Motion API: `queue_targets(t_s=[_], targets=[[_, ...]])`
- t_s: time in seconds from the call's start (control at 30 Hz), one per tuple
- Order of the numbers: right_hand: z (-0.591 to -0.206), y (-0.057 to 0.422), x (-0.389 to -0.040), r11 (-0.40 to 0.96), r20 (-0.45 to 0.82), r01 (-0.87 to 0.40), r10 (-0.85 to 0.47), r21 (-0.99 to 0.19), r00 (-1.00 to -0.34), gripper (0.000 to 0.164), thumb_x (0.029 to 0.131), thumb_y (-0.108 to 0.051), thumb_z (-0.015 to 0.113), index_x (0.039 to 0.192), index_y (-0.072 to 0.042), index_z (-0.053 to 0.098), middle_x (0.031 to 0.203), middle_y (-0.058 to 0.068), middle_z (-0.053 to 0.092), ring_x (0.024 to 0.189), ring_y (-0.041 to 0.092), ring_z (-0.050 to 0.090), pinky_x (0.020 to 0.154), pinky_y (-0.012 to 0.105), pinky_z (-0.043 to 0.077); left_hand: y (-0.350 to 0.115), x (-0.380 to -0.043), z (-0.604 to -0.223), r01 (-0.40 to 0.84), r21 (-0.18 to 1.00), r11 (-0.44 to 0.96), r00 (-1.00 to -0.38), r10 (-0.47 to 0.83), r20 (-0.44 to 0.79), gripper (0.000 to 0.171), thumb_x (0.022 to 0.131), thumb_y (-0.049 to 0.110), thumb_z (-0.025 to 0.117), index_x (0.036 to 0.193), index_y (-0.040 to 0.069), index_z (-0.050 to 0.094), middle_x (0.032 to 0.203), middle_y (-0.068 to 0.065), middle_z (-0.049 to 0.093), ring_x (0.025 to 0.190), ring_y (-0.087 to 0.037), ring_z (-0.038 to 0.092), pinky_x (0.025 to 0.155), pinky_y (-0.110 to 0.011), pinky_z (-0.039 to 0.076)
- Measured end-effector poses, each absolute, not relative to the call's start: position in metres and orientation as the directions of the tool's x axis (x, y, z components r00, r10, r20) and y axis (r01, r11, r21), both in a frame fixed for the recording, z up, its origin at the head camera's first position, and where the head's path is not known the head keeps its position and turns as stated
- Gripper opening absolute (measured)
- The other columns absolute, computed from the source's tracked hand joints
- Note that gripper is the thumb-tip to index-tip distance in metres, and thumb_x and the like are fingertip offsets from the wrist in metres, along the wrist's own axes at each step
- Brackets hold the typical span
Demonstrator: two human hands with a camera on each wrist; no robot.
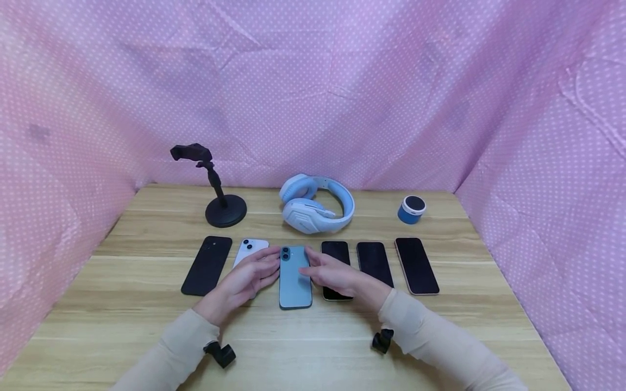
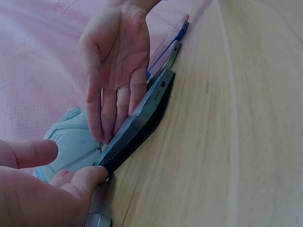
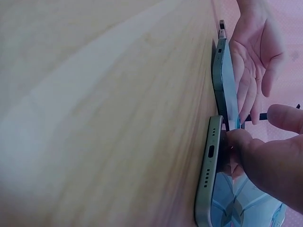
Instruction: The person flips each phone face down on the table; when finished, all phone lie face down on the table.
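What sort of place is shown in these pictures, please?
Probably a small booth arranged for recording or display: a pink dotted cloth hangs along the back and sides of a wood-grain table, where six phones form a neat row.

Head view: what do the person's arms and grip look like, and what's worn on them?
Both arms have long, pale beige sleeves: the left sleeve and the right sleeve end near the wrists. Small black devices, the left wrist camera and right wrist camera, sit there. The left grip and right grip are ungloved; I can see no rings or cables.
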State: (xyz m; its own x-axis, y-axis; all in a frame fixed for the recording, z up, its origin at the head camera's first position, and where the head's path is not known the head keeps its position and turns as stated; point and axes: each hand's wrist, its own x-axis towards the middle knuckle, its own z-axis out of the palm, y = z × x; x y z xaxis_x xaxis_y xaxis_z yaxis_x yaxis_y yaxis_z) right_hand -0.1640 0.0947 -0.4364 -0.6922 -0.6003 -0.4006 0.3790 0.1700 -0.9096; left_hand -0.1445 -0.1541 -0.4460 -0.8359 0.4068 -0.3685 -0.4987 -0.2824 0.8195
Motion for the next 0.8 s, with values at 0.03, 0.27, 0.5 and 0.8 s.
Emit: queue_targets(t_s=[0.03, 0.27, 0.5, 0.8], targets=[[-0.4363, 0.0948, -0.1638, 0.167, -0.400, 0.381, -0.600, -0.909, -0.692, 0.080, 0.105, -0.015, 0.054, 0.162, -0.006, -0.001, 0.169, 0.014, -0.001, 0.154, 0.025, 0.003, 0.122, 0.054, 0.017, -0.1538, -0.1445, -0.4464, -0.499, 0.817, -0.288, -0.837, 0.404, -0.368, 0.059, 0.105, 0.003, 0.047, 0.159, 0.003, 0.024, 0.163, -0.017, 0.028, 0.147, -0.028, 0.032, 0.119, -0.043, 0.031], [-0.4361, 0.0948, -0.1618, 0.142, -0.394, 0.393, -0.600, -0.909, -0.696, 0.080, 0.105, -0.014, 0.053, 0.162, -0.006, -0.003, 0.169, 0.014, -0.002, 0.154, 0.025, 0.002, 0.122, 0.053, 0.016, -0.1514, -0.1453, -0.4464, -0.495, 0.800, -0.338, -0.851, 0.374, -0.369, 0.055, 0.106, 0.004, 0.045, 0.158, 0.002, 0.026, 0.161, -0.017, 0.033, 0.145, -0.025, 0.037, 0.116, -0.040, 0.037], [-0.4375, 0.0963, -0.1602, 0.118, -0.375, 0.386, -0.603, -0.915, -0.704, 0.083, 0.105, -0.016, 0.055, 0.162, -0.006, -0.005, 0.169, 0.014, 0.000, 0.154, 0.026, 0.004, 0.122, 0.053, 0.016, -0.1475, -0.1485, -0.4412, -0.496, 0.774, -0.394, -0.855, 0.378, -0.355, 0.055, 0.108, 0.003, 0.042, 0.160, 0.003, 0.024, 0.162, -0.014, 0.032, 0.146, -0.022, 0.036, 0.112, -0.036, 0.041], [-0.4395, 0.0958, -0.1605, 0.138, -0.366, 0.356, -0.584, -0.924, -0.725, 0.090, 0.103, -0.028, 0.061, 0.162, -0.006, -0.002, 0.169, 0.015, 0.006, 0.154, 0.026, 0.009, 0.122, 0.053, 0.019, -0.1460, -0.1505, -0.4417, -0.481, 0.765, -0.428, -0.863, 0.387, -0.326, 0.054, 0.108, 0.001, 0.043, 0.159, 0.003, 0.025, 0.162, -0.014, 0.032, 0.146, -0.024, 0.036, 0.112, -0.036, 0.043]])
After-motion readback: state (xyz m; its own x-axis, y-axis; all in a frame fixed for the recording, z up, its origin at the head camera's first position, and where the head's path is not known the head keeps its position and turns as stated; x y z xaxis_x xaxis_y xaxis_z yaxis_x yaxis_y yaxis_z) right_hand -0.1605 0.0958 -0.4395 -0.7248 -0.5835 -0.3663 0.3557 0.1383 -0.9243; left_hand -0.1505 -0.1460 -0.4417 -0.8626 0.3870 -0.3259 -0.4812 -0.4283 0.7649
